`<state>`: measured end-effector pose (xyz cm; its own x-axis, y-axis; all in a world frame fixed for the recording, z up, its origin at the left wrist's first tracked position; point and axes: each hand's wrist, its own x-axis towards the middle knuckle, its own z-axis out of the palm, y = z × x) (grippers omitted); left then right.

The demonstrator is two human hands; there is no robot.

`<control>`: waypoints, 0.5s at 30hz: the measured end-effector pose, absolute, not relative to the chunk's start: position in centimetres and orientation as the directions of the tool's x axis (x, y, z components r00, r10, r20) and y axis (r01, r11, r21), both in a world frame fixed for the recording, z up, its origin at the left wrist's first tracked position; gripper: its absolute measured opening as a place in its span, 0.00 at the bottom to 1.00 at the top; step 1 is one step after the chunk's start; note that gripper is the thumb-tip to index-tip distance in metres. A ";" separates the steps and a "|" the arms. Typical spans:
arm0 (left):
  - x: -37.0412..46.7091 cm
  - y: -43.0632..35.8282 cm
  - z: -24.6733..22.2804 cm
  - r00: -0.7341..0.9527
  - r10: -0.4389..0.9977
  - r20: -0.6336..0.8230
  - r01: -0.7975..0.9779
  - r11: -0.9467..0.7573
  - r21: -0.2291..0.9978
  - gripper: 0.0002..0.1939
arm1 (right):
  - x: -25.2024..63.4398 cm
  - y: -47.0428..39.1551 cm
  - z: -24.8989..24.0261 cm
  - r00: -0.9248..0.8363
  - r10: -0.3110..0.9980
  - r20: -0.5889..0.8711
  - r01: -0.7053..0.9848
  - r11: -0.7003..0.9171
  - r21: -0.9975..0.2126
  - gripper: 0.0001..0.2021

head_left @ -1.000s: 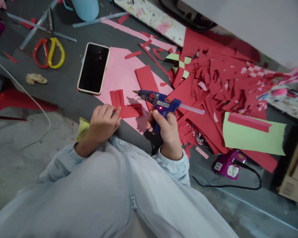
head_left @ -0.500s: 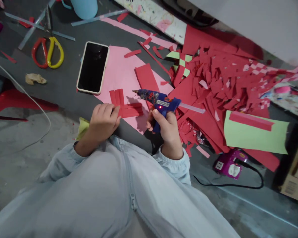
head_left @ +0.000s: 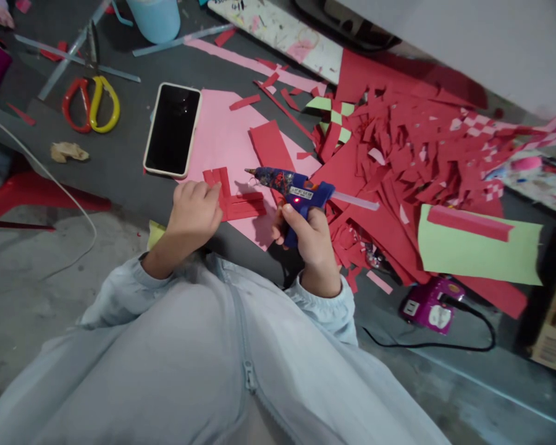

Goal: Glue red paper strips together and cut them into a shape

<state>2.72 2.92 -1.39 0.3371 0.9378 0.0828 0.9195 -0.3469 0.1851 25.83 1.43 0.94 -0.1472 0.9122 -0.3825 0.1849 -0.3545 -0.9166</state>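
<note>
My right hand [head_left: 310, 241] is wrapped round the handle of a blue glue gun [head_left: 291, 185]. Its nozzle points left, its red light is lit, and a clear glue stick [head_left: 356, 201] sticks out at the back. My left hand [head_left: 195, 210] has its fingers curled together at the left end of red paper strips [head_left: 244, 207] joined in an L shape. The thumb presses on the strips; the fingertips are partly hidden. Beneath the strips lies a pink paper sheet [head_left: 215, 133]. The nozzle hovers just above the strips, apart from them.
A phone [head_left: 173, 130] lies left of the pink sheet, with scissors [head_left: 92, 102] farther left. A blue mug [head_left: 155, 18] stands behind. Red paper scraps [head_left: 389, 142] heap on the right, near a green sheet [head_left: 482, 253] and a purple power outlet box [head_left: 429, 306] with a black cord.
My left hand has shifted slightly up and forward along the red paper strips. The glue gun stays almost where it was in my right hand. The camera view has moved a little.
</note>
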 end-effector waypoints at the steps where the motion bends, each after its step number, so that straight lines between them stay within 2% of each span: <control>1: 2.8 3.2 -1.3 0.321 0.946 0.054 0.924 -0.325 0.201 0.23 | 25.8 1.4 1.0 -0.142 0.913 -0.382 0.176 -0.357 -0.917 0.24; 6: 3.4 4.5 -0.9 0.254 0.967 -0.003 0.948 -0.248 0.198 0.25 | 25.8 1.5 1.1 -0.129 0.911 -0.392 0.187 -0.366 -0.912 0.24; 10: 3.7 5.1 -0.7 0.246 0.969 -0.026 0.956 -0.238 0.174 0.24 | 25.8 1.4 0.9 -0.147 0.920 -0.363 0.110 -0.350 -0.930 0.22; 15: 3.0 4.1 0.0 0.246 0.968 0.047 0.956 -0.251 0.153 0.25 | 25.7 1.4 1.0 -0.144 0.914 -0.378 0.156 -0.357 -0.921 0.23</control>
